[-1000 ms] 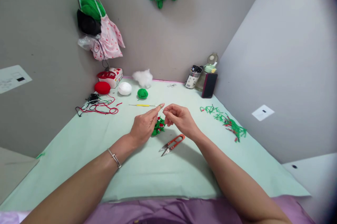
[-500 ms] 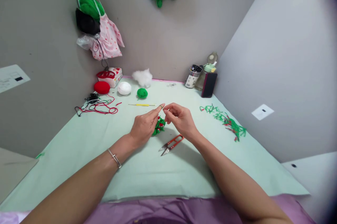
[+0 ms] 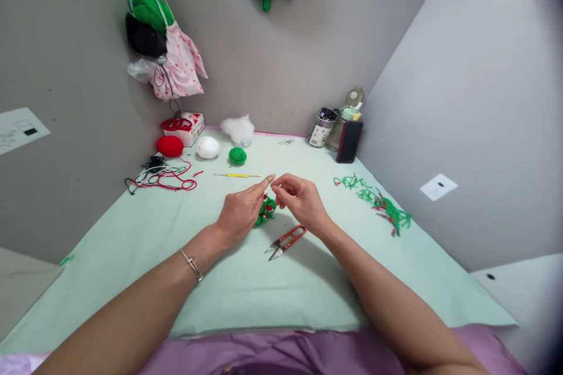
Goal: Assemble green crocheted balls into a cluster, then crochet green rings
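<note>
My left hand [image 3: 241,210] is closed, its fingers together and pointing away from me, with a silver bracelet on the wrist. Under its palm and fingers shows a small green and red yarn piece [image 3: 266,210], partly hidden by the hand. What looks like a green strand crosses the left index fingertip. Right beside that fingertip, my right hand [image 3: 301,199] makes a pinch; whatever is between thumb and finger is too small to make out. Orange-handled thread snips [image 3: 287,241] lie below the hands, blades spread. Beyond the left hand lies a yellow crochet hook [image 3: 237,175].
Left on the table are a red yarn ball [image 3: 170,146], a white yarn ball [image 3: 207,148] and tangled red strands [image 3: 176,178]. A green yarn ball [image 3: 237,156] and white stuffing [image 3: 238,128] lie behind. Green yarn scraps [image 3: 389,210] and a phone [image 3: 349,142] are right.
My right hand has shifted very slightly left, closer to the left fingertip. The left hand and the things on the table stay where they were.
</note>
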The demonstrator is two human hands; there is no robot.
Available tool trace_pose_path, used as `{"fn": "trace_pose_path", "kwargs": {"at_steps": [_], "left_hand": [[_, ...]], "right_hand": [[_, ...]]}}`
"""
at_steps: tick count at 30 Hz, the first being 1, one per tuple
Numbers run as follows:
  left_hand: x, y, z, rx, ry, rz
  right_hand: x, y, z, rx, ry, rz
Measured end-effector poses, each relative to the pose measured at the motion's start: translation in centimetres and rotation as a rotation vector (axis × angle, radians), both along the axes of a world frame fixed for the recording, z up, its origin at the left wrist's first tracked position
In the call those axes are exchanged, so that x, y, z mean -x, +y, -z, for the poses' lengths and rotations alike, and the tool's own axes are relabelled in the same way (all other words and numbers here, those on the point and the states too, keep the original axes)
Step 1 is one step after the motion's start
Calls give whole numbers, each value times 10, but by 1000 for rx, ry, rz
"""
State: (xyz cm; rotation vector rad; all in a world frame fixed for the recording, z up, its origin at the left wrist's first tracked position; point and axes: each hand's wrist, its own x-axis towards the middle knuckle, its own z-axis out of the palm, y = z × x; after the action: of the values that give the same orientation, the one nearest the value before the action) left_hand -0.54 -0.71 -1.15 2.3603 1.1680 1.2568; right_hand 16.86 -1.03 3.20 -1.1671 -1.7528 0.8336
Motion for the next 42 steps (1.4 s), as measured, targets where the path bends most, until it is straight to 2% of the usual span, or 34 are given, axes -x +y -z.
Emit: {"fn": "trace_pose_path", "kwargs": {"at_steps": [5,13,17,21,26,32,39,42], "left_hand": [[-1,-1,-2,8,7,-6],[-1,-1,-1,-2,42,-40],[-1,0,-1,-11,50,-42],[0,-1,-2,-5,62,-32],[0,-1,-1,-12,99,-43],[-3,-3,-1,-39,228,-127],[-3,-2,-4,-221,273,-161],[-3,0,-4,-251,297,-170]], "right_hand": [[2,-1,1,-6,19,19],[1,-2,4,-121,-104,83],[2,-3,3,-130,-128,96],[2,-2,3,-98,-116,106],[1,1,1,23,-21,47],[-1,5,-2,146,87,-33],[-6,10,1,159,102,-82],[-6,13,3,176,125,-88]]}}
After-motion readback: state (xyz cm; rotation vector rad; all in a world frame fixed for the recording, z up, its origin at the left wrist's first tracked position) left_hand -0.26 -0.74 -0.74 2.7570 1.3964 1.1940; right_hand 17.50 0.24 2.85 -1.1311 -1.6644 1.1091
